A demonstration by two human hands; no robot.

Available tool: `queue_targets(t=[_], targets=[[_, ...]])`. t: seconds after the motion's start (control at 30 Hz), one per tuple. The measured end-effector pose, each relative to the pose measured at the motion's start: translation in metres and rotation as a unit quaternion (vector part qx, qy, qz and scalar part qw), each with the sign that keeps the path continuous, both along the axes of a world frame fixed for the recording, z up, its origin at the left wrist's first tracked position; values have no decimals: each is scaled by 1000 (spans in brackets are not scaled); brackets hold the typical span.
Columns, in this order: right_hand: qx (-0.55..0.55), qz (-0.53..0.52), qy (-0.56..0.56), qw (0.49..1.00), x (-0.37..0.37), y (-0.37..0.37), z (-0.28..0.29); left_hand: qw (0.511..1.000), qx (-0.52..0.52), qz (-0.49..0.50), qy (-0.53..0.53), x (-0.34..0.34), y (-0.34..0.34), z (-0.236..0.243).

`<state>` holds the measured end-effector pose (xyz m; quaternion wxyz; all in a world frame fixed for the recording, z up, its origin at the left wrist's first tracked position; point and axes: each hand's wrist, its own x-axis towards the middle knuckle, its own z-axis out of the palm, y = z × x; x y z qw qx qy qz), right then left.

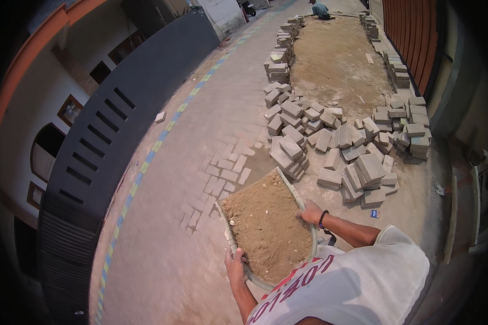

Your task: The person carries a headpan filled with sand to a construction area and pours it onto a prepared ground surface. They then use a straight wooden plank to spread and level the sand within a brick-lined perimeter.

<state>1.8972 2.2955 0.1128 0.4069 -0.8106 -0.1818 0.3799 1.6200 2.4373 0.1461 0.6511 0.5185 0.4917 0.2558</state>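
I carry a scoop-shaped basket [230, 234] with a pale rim in front of my body. Brown sand [268, 219] with a few small pale lumps fills it. My left hand [236, 265] is closed on the rim at the near left side. On the opposite side, my right hand [310, 211] grips the rim, with a dark beaded bracelet on that wrist. The fingers of both hands are partly hidden by the rim. The basket's wide front edge points away from me, toward the paving blocks.
Loose grey paving blocks [293, 135] lie heaped ahead, with more blocks [358, 173] to the right. Stacked blocks line both sides of a sandy bed [336, 59], where another person [320, 10] crouches at the far end. A dark gate [124, 116] runs along the left.
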Motion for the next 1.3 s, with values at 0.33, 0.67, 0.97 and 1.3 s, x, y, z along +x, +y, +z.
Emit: queue_targets(t=[0.33,0.67,0.97,1.3], targets=[[54,-31,-62,996,66,229,-28,997,29,-64,10,85,263,8],[19,-160,34,986,176,399,-44,981,68,-174,44,236,481,1],[-14,-187,-57,981,341,560,-33,979,33,-200,9,414,663,10],[43,-319,-37,946,485,707,-1,954,43,-298,-5,614,840,25]])
